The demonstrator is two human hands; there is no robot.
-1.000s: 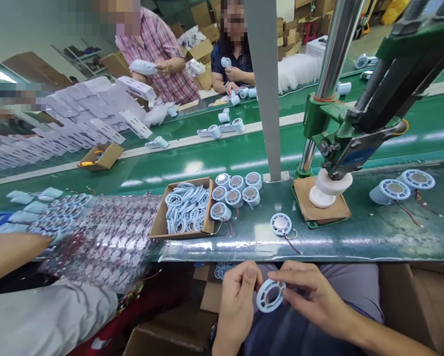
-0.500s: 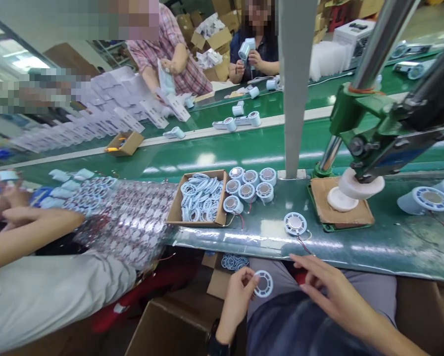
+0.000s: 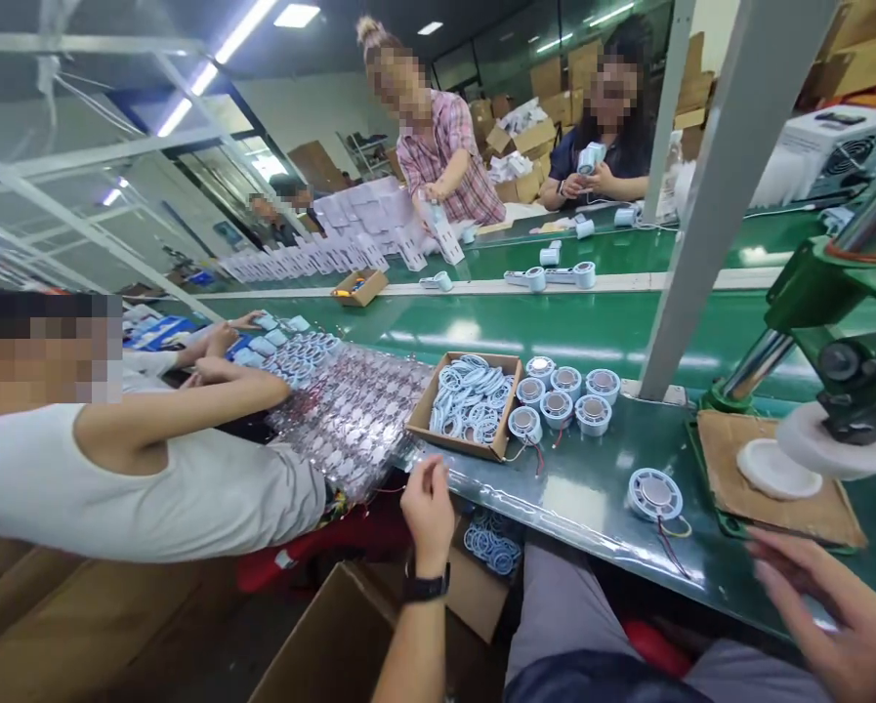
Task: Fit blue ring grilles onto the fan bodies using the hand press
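My left hand (image 3: 427,503) is raised at the near edge of the green table, its back toward me and fingers curled; whatever is in it is hidden. It hovers just in front of a cardboard box (image 3: 438,441) full of white plastic rings (image 3: 471,398). My right hand (image 3: 840,625) is low at the right, blurred, fingers spread and empty. It is close to a single round motor part (image 3: 653,493) with red and yellow wires. A cluster of several similar motor parts (image 3: 565,395) stands beside the box.
A green hand press (image 3: 840,381) stands over a cardboard pad (image 3: 716,459) bearing a white disc (image 3: 771,467). A grey pillar (image 3: 723,195) rises behind. A co-worker's arm (image 3: 188,405) reaches over plastic trays (image 3: 350,410). A box of blue rings (image 3: 492,547) sits under the table. Two people work across the conveyor.
The view swung up and left. My left hand rose from my lap to the table edge, and the ring it held is out of sight. My right hand let go and drew off right.
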